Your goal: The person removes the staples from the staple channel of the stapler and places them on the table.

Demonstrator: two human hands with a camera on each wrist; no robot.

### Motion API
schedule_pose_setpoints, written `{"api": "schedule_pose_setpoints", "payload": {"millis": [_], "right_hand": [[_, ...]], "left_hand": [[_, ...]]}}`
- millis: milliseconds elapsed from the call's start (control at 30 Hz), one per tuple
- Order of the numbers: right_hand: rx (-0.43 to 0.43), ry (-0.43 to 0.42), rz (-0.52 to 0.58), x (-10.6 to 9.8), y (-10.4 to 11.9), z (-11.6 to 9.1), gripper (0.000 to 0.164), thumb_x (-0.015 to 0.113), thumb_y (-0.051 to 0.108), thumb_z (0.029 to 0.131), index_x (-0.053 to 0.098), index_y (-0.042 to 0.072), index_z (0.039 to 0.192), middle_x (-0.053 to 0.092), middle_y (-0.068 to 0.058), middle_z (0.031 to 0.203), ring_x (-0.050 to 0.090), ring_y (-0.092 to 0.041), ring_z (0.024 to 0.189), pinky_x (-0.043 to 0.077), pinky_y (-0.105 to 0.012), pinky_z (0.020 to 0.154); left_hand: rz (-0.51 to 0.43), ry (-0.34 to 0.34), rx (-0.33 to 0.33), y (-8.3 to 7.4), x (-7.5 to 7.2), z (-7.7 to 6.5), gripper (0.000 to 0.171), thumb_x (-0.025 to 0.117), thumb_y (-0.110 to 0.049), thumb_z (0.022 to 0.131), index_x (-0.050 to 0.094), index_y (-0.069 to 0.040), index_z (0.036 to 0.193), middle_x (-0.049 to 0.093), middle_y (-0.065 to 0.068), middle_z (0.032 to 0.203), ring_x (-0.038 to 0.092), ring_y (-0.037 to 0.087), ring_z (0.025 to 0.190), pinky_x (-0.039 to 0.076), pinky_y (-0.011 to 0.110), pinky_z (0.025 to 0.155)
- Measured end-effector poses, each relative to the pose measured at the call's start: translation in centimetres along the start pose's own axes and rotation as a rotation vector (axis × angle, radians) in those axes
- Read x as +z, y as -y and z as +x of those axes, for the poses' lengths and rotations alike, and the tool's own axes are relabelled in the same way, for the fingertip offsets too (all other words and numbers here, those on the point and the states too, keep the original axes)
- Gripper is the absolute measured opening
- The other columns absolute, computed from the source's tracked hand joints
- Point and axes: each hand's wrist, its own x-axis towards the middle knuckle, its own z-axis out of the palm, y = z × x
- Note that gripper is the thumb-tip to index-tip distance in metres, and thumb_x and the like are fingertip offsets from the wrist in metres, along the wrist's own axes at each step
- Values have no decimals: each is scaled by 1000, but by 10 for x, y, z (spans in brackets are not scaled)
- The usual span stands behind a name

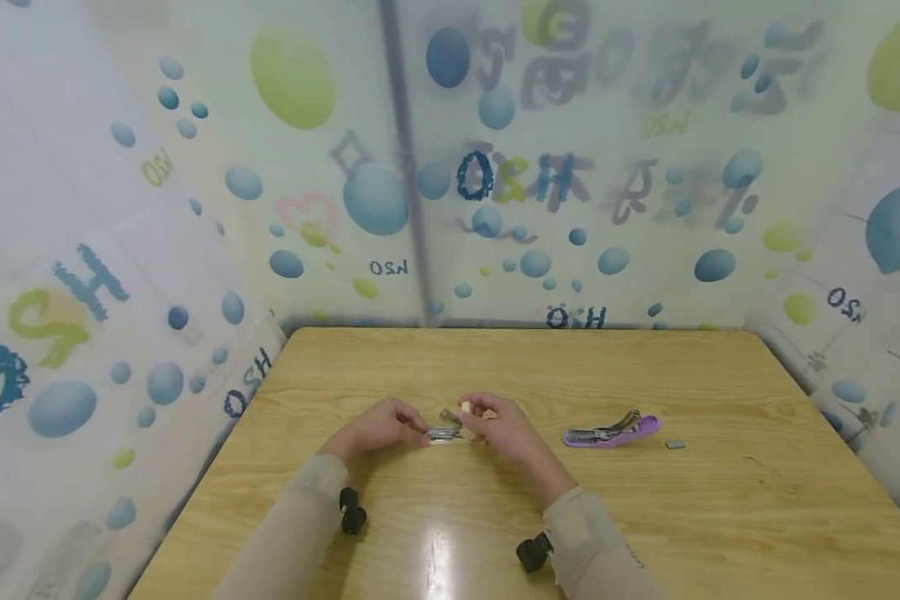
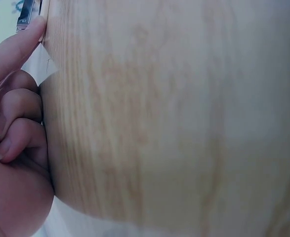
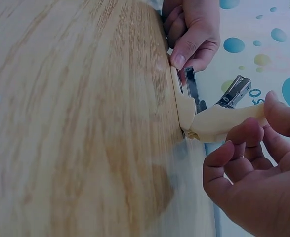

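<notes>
A cream stapler stands spread apart on the table, its base point(image 3: 186, 108) flat and its top cover point(image 3: 216, 123) swung up and back. Its metal magazine point(image 1: 442, 433) shows between the two hands. My left hand point(image 1: 381, 427) pinches the front end of the base between thumb and finger, the other fingers curled in the left wrist view. With thumb and fingertips, my right hand point(image 1: 504, 427) grips the end of the raised cover. A metal piece point(image 3: 236, 90) sticks up from inside the cover.
To the right lies a purple stapler point(image 1: 621, 433), also opened up, with a small grey strip of staples point(image 1: 675, 444) beside it. The wooden table point(image 1: 450, 358) meets patterned curtain-like walls point(image 1: 495, 208) at the back and sides.
</notes>
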Motion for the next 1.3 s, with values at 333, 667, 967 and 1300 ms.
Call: {"api": "schedule_pose_setpoints", "payload": {"millis": [333,667,967,1300], "right_hand": [[14,-24,-59,-5,-2,-2,33,68,20,105,70,8,136,56,-4,106,53,-16,77,47,-30,68],[34,-56,-58,-9,-6,-4,32,68,19,105,71,11,136,58,-7,110,55,-18,78,47,-28,67],[22,-86,-107,-16,-7,-9,33,67,18,106,71,13,138,63,-8,110,57,-17,79,47,-29,68],[29,-96,-111,-23,-12,-14,36,66,15,105,69,10,140,66,-13,116,61,-20,82,50,-31,71]], "left_hand": [[-10,-2,16,3,0,3,20,86,-25,89,84,-10,102,82,3,112,65,9,105,49,34,101],[2,-13,14,2,1,3,19,86,-22,89,84,-9,102,82,3,111,65,9,103,48,32,98],[5,-6,5,1,1,3,18,85,-26,90,85,-13,102,82,1,112,67,12,108,49,35,102],[-2,10,22,0,0,3,19,85,-24,91,84,-10,104,82,4,113,67,10,107,51,37,103]]}}
